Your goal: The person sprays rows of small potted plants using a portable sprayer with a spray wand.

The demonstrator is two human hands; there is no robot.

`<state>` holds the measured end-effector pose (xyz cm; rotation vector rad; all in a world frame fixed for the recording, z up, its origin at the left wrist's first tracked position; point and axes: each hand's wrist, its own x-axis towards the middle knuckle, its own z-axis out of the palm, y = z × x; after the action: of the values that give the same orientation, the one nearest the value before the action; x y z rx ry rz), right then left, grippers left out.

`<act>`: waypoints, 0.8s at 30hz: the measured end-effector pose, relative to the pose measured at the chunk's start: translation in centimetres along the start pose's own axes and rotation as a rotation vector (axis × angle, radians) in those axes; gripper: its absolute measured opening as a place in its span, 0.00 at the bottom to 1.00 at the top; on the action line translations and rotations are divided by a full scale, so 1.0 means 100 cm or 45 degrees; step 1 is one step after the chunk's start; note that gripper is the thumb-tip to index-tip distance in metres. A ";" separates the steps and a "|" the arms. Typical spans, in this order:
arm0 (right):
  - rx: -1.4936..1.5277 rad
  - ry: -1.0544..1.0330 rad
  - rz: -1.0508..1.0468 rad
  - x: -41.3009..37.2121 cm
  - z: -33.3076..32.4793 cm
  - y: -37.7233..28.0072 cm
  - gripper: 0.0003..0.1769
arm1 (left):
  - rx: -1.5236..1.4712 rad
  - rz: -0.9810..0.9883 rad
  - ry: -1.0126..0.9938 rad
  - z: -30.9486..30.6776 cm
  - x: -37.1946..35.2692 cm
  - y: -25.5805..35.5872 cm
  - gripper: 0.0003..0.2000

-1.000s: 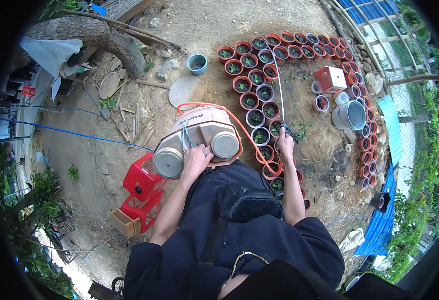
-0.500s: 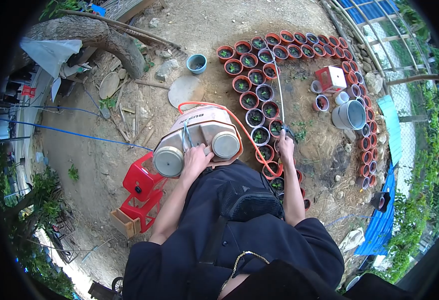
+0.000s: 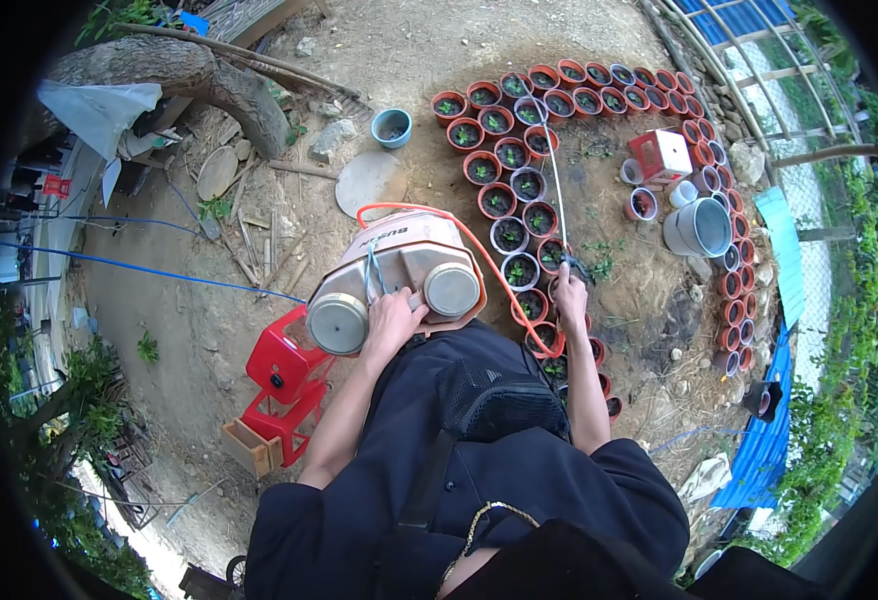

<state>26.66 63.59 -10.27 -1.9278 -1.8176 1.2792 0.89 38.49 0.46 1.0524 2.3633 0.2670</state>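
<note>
A pale sprayer tank (image 3: 399,258) with two round caps sits in front of my body, tilted a little. My left hand (image 3: 395,320) is closed around a grip on the tank's top, between the caps. My right hand (image 3: 570,296) is wrapped round the dark handle of a spray wand (image 3: 560,185). The thin wand points away from me, over rows of potted seedlings (image 3: 528,184). An orange hose (image 3: 491,259) curves from the tank toward my right hand. Whether liquid leaves the wand's tip is too small to tell.
Red plastic stools (image 3: 284,362) and a wooden box (image 3: 249,447) stand at left. A blue-green pot (image 3: 392,128) lies beyond the tank near a tree trunk (image 3: 244,100). At right are a grey bucket (image 3: 698,229), a red-and-white crate (image 3: 660,157) and more pots.
The wand's far end has swung slightly left and away from me. My left hand and the tank hold almost the same position.
</note>
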 end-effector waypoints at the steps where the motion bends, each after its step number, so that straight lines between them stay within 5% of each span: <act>1: 0.016 0.001 0.012 -0.005 -0.003 -0.007 0.37 | 0.011 0.036 0.039 0.002 0.000 -0.002 0.20; 24: 0.005 0.160 0.015 0.063 -0.013 0.000 0.40 | 0.021 0.019 0.043 0.004 0.004 0.002 0.20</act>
<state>26.73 69.64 -12.29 -1.9719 -1.7439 1.1371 1.01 38.90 0.07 1.0817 2.3921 0.2734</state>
